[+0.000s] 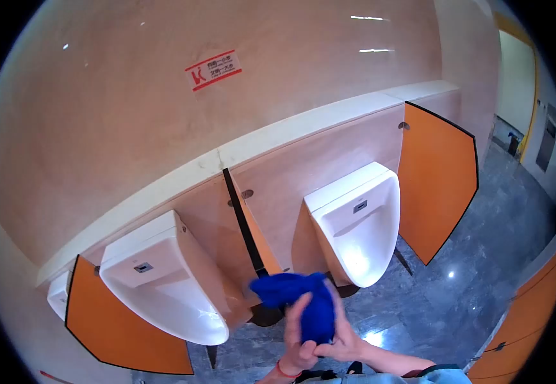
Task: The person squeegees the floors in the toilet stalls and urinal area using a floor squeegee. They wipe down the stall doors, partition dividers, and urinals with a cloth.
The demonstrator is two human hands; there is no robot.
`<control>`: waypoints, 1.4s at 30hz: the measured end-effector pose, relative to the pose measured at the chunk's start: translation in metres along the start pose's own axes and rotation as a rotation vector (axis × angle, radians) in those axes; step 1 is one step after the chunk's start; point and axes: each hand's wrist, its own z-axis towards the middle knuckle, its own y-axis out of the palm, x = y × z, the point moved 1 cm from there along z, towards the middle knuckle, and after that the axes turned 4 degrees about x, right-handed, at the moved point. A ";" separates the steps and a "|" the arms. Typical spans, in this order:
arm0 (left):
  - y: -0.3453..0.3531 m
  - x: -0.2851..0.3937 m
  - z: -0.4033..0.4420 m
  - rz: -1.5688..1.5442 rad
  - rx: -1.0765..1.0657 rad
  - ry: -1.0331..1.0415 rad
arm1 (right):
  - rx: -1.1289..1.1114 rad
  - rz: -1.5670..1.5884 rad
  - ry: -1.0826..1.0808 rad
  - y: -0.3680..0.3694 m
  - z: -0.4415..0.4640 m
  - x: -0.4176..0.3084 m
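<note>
A blue cloth (317, 315) is bunched up between my two hands, low in the head view. My left hand (298, 336), with a red string at the wrist, grips it from the left side. From the right, my right hand (343, 336) closes round the same cloth, and the thumbs nearly meet at its lower end. One corner of the cloth flops over to the upper left, slightly blurred. Beyond the hands are a white urinal (358, 233) at the right and another white urinal (169, 281) at the left.
Orange dividers with black edges stand beside the urinals: a right divider (437, 182), a middle divider (245, 221) seen nearly edge-on, and a left divider (121, 329). A white ledge (278, 134) runs above them. A sign (214, 70) is on the wall. The floor (448, 294) is grey and shiny.
</note>
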 end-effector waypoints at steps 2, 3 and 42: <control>0.022 0.026 0.017 0.235 -0.329 0.013 | 0.204 0.145 0.173 -0.017 -0.007 0.006; 0.028 0.033 0.021 0.353 -0.491 0.014 | 0.245 0.237 0.315 -0.031 -0.009 0.019; -0.080 -0.055 0.144 0.648 0.175 0.170 | 0.030 0.133 0.162 0.016 0.069 0.243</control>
